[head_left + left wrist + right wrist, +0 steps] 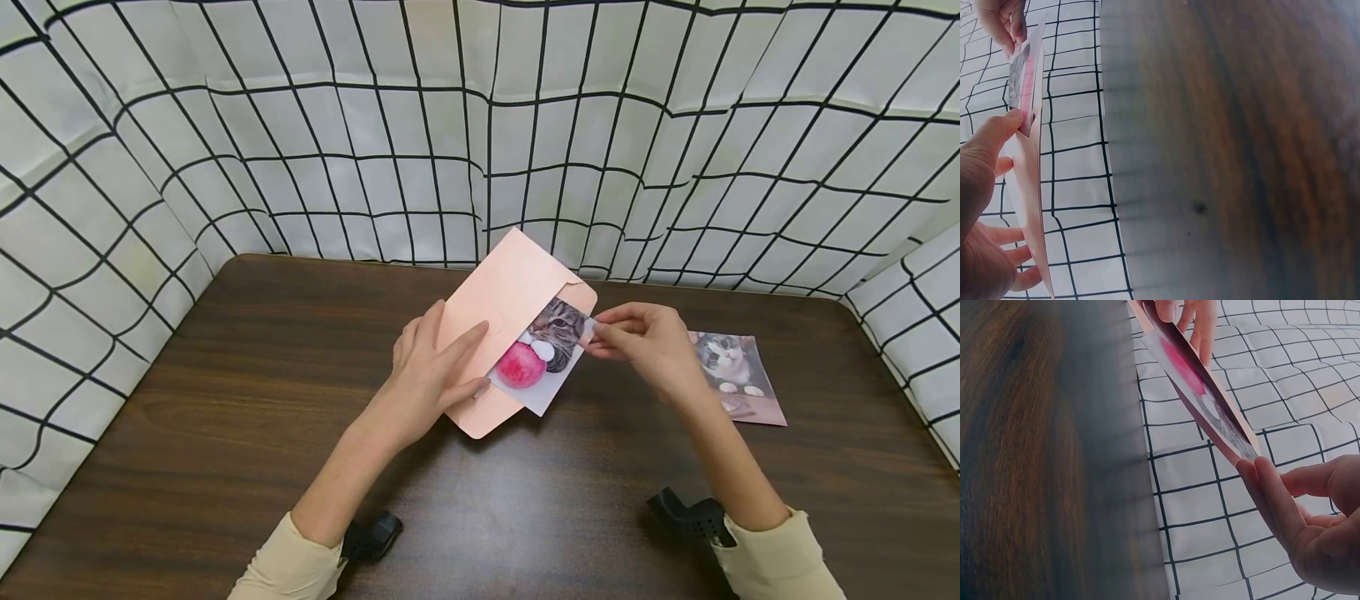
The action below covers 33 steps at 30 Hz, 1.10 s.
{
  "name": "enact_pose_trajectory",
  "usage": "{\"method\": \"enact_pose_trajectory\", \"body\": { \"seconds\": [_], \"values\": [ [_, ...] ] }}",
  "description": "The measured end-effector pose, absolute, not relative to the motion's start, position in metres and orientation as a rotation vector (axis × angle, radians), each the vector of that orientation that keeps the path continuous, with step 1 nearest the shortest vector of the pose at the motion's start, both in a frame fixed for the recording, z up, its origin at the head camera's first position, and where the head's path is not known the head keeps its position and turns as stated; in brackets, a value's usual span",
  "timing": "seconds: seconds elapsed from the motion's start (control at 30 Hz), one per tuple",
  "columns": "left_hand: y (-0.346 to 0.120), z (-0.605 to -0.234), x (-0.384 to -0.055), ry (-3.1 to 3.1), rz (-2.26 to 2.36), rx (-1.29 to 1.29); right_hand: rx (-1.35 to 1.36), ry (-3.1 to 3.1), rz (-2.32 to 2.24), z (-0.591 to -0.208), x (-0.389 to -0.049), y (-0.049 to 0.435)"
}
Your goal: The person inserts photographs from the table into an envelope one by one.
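A pale pink envelope point(510, 275) is tilted over the table, its opening towards the lower right. My left hand point(431, 371) holds it from the left, with the thumb point(1007, 125) right at the opening's edge and the index finger across its face. Partly inside the opening sits a photo print point(558, 333) of a tabby cat with a pink fluffy ball; its upper-left part is hidden by the envelope. At the photo's right corner, my right hand point(648, 342) pinches it between thumb and fingertips. The right wrist view shows these fingertips point(1266, 469) at the print's end.
Another cat photo point(742, 379) lies on the dark wood table point(262, 400), partly behind the right hand and forearm. A white curtain with black grid lines point(420, 125) hangs round the table's back and sides. Black devices point(375, 537) are strapped at both wrists.
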<state>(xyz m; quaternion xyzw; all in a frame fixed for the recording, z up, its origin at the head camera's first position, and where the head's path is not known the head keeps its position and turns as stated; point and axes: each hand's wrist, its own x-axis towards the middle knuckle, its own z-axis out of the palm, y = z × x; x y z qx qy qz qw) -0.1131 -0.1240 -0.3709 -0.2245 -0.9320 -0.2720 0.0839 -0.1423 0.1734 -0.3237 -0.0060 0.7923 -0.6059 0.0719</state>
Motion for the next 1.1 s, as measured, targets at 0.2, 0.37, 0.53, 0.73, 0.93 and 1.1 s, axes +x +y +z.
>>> {"method": "enact_pose_trajectory", "body": {
  "seconds": [0.2, 0.37, 0.53, 0.73, 0.93, 1.1],
  "values": [
    [-0.123, -0.371, -0.113, -2.775, -0.813, -0.67, -0.013, 2.353, -1.851, -0.325, -0.142, 0.169],
    [-0.123, -0.371, -0.113, -2.773, -0.815, -0.677, -0.016, 2.321, -1.897, -0.326, -0.141, 0.166],
    [-0.123, -0.371, -0.113, -2.779, -0.814, -0.677, -0.019, 2.322, -1.91, -0.329, -0.141, 0.162],
    [-0.122, -0.371, -0.113, -2.786, -0.816, -0.674, -0.001, 2.323, -1.926, -0.331, -0.139, 0.158],
    [-0.122, -0.371, -0.113, -2.79, -0.824, -0.671, -0.009, 2.29, -1.97, -0.334, -0.139, 0.153],
    [-0.122, -0.371, -0.113, -2.776, -0.827, -0.678, 0.001, 2.277, -1.996, -0.337, -0.139, 0.15]
  ]
}}
